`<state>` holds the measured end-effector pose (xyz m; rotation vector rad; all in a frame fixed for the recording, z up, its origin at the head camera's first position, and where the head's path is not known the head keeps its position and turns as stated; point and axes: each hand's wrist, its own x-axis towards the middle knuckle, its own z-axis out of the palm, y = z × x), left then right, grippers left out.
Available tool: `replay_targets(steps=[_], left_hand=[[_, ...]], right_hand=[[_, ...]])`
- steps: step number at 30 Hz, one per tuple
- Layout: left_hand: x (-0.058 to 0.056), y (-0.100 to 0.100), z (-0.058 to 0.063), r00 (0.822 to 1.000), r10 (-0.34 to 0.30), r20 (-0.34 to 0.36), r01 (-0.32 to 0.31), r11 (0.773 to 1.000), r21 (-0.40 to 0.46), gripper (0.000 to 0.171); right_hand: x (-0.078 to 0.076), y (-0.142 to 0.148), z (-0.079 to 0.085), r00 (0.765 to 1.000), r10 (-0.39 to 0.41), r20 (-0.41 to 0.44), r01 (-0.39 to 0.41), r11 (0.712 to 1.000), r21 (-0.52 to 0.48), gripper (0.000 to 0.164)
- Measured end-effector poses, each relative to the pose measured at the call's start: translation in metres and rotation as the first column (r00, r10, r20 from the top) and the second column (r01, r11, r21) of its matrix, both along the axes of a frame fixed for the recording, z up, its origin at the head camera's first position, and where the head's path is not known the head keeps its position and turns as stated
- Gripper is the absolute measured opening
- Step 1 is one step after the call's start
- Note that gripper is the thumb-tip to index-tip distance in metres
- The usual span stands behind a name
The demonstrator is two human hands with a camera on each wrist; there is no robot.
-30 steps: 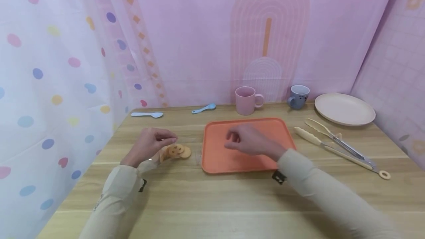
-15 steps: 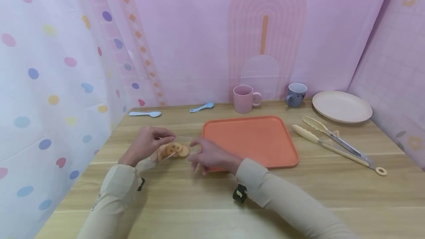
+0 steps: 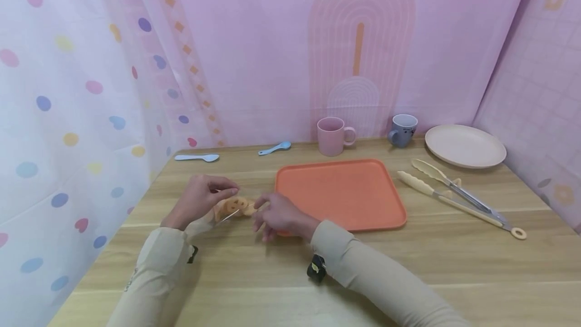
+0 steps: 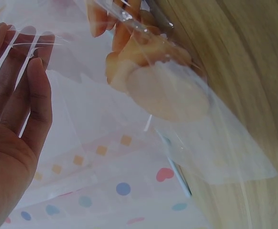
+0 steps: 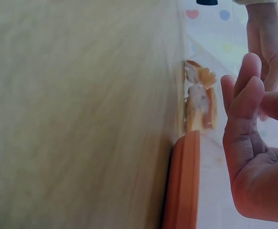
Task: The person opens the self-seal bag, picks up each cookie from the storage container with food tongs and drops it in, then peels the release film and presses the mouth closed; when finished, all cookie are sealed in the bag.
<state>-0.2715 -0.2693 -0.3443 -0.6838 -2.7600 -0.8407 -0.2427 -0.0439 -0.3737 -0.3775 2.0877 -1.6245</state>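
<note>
A clear plastic bag (image 4: 229, 143) holds several round golden cookies with cut-out faces (image 3: 238, 204) over the left part of the table. My left hand (image 3: 198, 199) pinches its film at the upper left; in the left wrist view the film stretches across that hand's fingers (image 4: 41, 93). At the bag's right side is my right hand (image 3: 282, 214), its fingers loosely bent beside the cookies. The right wrist view shows these fingers (image 5: 244, 100) close to the film, with the cookies low behind them. An orange tray (image 3: 340, 193) lies right beside the right hand.
At the back stand a pink mug (image 3: 330, 137) and a grey-blue mug (image 3: 403, 130), with a cream plate (image 3: 465, 146) to their right. A white-blue spoon (image 3: 197, 157) and a blue spoon (image 3: 274, 148) lie at back left. Cream-tipped tongs (image 3: 458, 198) lie right of the tray.
My right hand has moved left from over the tray to the bag's right side, then slightly further left. My left hand keeps its place on the bag.
</note>
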Motion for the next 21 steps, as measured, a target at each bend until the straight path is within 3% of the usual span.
replay_targets(steps=[4, 9, 16, 21], left_hand=[[0.0, 0.0, 0.001, 1.0, 0.0, -0.001, 0.0, 1.0, 0.008, 0.013], [0.001, -0.001, 0.002, 1.0, -0.011, -0.026, 0.012, 1.0, 0.014, 0.013], [0.001, -0.001, 0.002, 1.0, 0.0, -0.018, 0.0, 1.0, 0.001, 0.012], [0.0, 0.0, 0.002, 1.0, -0.001, -0.021, 0.001, 1.0, -0.007, 0.012]], right_hand=[[-0.004, 0.002, 0.0, 0.999, -0.039, -0.019, 0.039, 0.999, 0.011, 0.022], [-0.009, 0.005, 0.002, 0.993, -0.111, -0.048, 0.111, 0.994, 0.008, 0.04], [-0.01, 0.002, 0.003, 0.998, -0.047, -0.037, 0.05, 0.996, 0.076, 0.027], [-0.011, -0.001, 0.004, 0.994, -0.106, -0.014, 0.106, 0.992, 0.067, 0.041]])
